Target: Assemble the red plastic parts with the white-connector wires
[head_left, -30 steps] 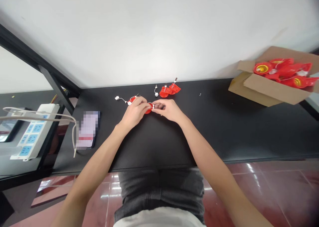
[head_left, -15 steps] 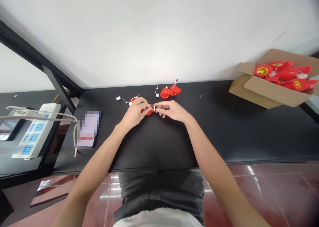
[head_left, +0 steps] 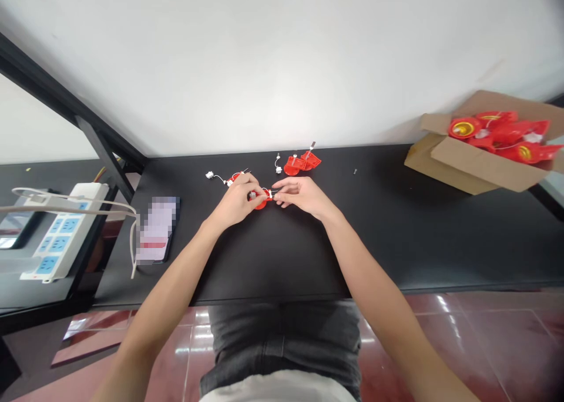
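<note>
My left hand [head_left: 235, 202] is closed around a small red plastic part [head_left: 259, 201] held just above the black table [head_left: 396, 225]. My right hand [head_left: 302, 193] pinches a small white connector [head_left: 270, 195] on a thin wire at the right side of that part. Both hands meet over the middle of the table. Behind my left hand lies another red part with a white wire and plug [head_left: 210, 175]. A pair of red parts with wires [head_left: 300, 161] sits behind my right hand.
An open cardboard box [head_left: 476, 161] of red parts stands at the back right. A phone [head_left: 155, 228] lies at the table's left end, a white power strip [head_left: 57, 231] with a cable beyond it. A tiny dark piece [head_left: 355, 170] lies near the wall.
My right hand's fingers have loosened from a tight curl to a finer pinch at the connector. My left hand has turned the red part slightly. Both stay in the same spot.
</note>
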### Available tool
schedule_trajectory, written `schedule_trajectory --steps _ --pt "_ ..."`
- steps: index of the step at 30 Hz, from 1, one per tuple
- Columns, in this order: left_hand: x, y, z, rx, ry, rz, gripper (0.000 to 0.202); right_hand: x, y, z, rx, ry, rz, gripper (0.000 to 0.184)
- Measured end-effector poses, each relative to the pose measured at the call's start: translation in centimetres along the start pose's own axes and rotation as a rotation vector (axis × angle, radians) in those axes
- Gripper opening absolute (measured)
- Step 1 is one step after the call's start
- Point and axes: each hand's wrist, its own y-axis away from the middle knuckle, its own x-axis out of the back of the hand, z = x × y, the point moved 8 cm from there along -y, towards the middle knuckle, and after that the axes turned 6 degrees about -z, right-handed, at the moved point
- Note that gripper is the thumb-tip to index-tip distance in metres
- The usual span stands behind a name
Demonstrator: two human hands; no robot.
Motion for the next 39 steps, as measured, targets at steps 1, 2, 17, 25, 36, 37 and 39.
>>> schedule_trajectory --steps 1,2,17,25,36,37,39 --pt "0.0 0.0 0.0 0.008 0.006 0.002 0.016 0.0 0.0 0.0 0.003 -0.002 0.004 0.027" --pt "0.0 0.0 -0.1 0.016 0.012 0.005 0.015 0.0 0.0 -0.1 0.004 -0.003 0.01 0.027" --pt "0.3 0.1 -0.6 -0.008 0.001 0.034 0.02 0.7 0.2 -0.3 -0.022 0.008 0.063 0.025" --pt "-0.2 0.2 0.2 -0.032 0.001 -0.001 0.018 1.0 0.1 -0.1 0.006 0.001 0.067 0.034" --pt "-0.7 0.2 -0.3 0.003 0.017 0.056 0.012 1.4 0.6 -0.4 -0.024 0.053 0.04 0.036" --pt "-0.7 0.2 -0.3 0.005 0.02 0.049 0.013 1.4 0.5 -0.3 -0.025 0.046 0.04 0.036" --pt "-0.8 0.2 -0.2 0.006 0.026 0.04 0.013 1.4 0.5 -0.2 -0.028 0.031 0.041 0.036"
